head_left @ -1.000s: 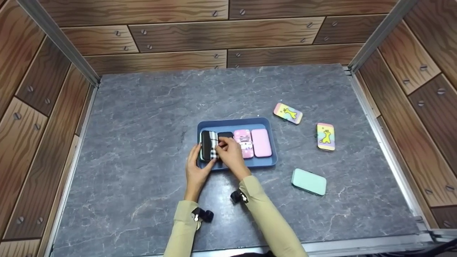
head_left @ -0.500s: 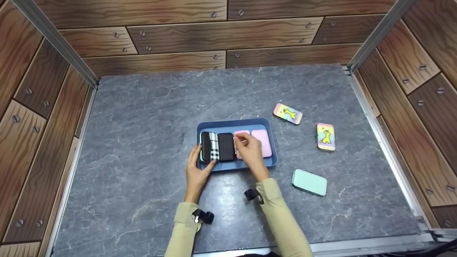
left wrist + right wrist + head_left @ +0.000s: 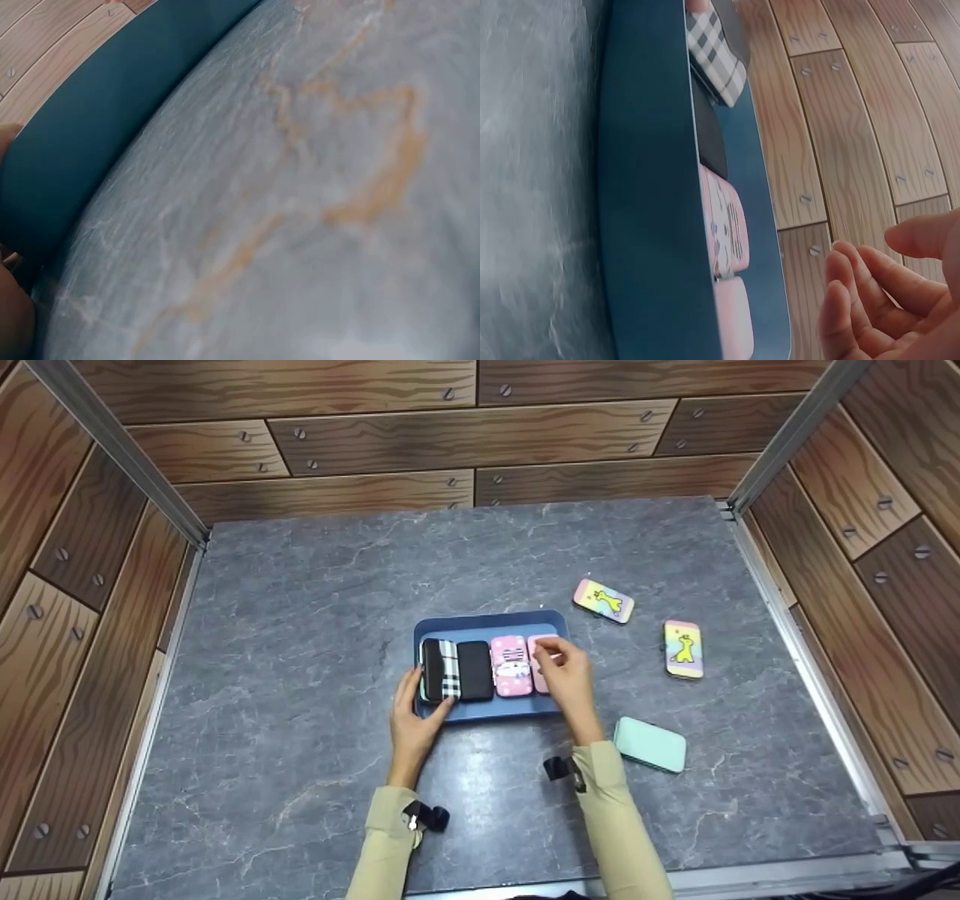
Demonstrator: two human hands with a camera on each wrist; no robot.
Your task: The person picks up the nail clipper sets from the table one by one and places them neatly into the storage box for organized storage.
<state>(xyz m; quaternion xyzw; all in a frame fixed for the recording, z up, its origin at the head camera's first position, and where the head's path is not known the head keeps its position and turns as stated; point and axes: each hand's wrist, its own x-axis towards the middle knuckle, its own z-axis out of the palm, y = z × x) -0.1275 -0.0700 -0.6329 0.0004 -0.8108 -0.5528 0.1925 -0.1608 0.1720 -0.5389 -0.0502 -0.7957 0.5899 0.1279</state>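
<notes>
A blue tray [image 3: 487,620] stands on the table with a row of small flat cases in it. From the left lie a black-and-white plaid case [image 3: 441,669], a black case [image 3: 475,670], a pink patterned case [image 3: 513,666] and a plain pink case [image 3: 735,319]. My left hand [image 3: 413,729] holds the tray's near left corner, its thumb over the front rim beside the plaid case. Over the plain pink case hovers my right hand [image 3: 568,679], loosely curled and holding nothing; it partly covers that case in the head view.
Two giraffe-print cases, one tilted [image 3: 604,601] and one upright in view [image 3: 683,649], lie right of the tray. A mint-green case [image 3: 650,745] lies nearer the front right. Wood-patterned walls [image 3: 375,442] enclose the grey marbled table [image 3: 300,607] at back and sides.
My right hand has moved rightward along the row, from the plaid case to above the plain pink case, uncovering the black and patterned pink cases. The left hand has stayed put.
</notes>
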